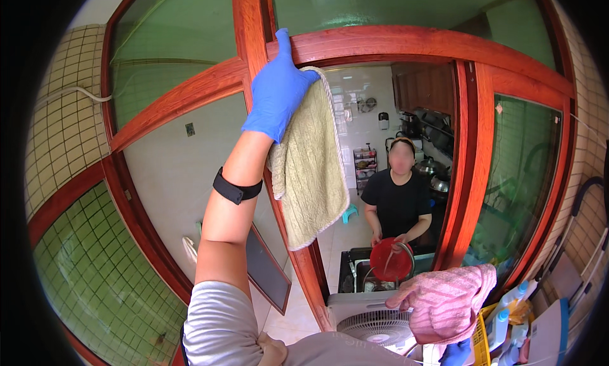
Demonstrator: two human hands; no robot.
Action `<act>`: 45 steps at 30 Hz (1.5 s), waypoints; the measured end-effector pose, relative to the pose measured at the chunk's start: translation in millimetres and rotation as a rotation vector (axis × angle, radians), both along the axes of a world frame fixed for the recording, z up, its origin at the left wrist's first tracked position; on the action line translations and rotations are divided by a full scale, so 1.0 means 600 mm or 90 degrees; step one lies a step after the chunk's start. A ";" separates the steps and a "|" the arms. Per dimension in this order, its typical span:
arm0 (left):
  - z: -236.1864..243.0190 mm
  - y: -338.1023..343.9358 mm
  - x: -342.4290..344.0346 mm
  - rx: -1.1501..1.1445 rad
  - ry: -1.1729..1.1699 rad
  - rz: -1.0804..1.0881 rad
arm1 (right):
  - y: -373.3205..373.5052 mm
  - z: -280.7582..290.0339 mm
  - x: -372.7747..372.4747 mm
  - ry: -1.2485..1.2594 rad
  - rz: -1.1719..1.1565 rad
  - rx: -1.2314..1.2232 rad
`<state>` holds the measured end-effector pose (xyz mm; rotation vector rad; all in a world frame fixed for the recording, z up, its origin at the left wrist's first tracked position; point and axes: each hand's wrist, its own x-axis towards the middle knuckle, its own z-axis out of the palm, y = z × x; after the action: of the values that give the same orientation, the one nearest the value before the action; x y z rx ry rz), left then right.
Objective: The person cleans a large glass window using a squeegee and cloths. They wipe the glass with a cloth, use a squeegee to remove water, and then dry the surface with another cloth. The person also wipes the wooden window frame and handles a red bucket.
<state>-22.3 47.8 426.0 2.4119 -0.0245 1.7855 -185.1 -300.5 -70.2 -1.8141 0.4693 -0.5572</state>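
My left hand, in a blue glove, is raised against the red-brown wooden door frame. One finger stretches up along the joint of the post and the crossbar, and the thumb sticks out to the right. A light green-beige towel with a pale hem hangs down from this hand, in front of the post. The fingers that hold it are partly hidden behind the hand. I do not see my right hand. A crumpled pink towel is at the lower right; what supports it is hidden.
Through the doorway a person in black holds a red basin over a sink. A fan stands low in front. At the right are a yellow basket with bottles and several long handles. Glass panes fill the frame.
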 end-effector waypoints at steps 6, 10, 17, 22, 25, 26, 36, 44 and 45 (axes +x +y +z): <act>0.004 0.008 0.005 0.001 0.013 -0.048 | -0.017 -0.049 0.002 -0.077 -0.008 -0.022; 0.009 0.017 0.004 0.003 0.020 -0.070 | -0.019 -0.021 -0.012 -0.020 0.000 0.014; 0.083 0.037 -0.019 0.010 0.088 -0.140 | -0.024 -0.008 -0.024 0.006 0.017 0.048; 0.091 0.039 -0.013 0.009 0.167 -0.266 | -0.026 -0.017 -0.024 -0.030 0.003 0.080; 0.074 0.070 -0.013 -0.026 0.099 -0.330 | -0.026 -0.025 -0.020 -0.050 0.013 0.105; 0.064 0.070 -0.009 -0.040 0.068 -0.363 | -0.025 -0.028 -0.021 -0.063 0.005 0.115; -0.055 0.070 -0.048 -0.183 -0.023 -0.565 | -0.016 -0.025 -0.039 -0.126 -0.035 0.204; -0.307 0.032 -0.124 -0.113 0.351 -0.689 | -0.021 -0.046 -0.082 -0.019 -0.022 0.218; -0.340 0.021 -0.128 -0.149 0.411 -0.708 | -0.022 -0.042 -0.086 -0.010 -0.027 0.210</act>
<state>-98.9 60.5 222.1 1.9825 -0.8282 0.4823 -236.4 -313.4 -95.1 -1.4876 0.5554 -0.4907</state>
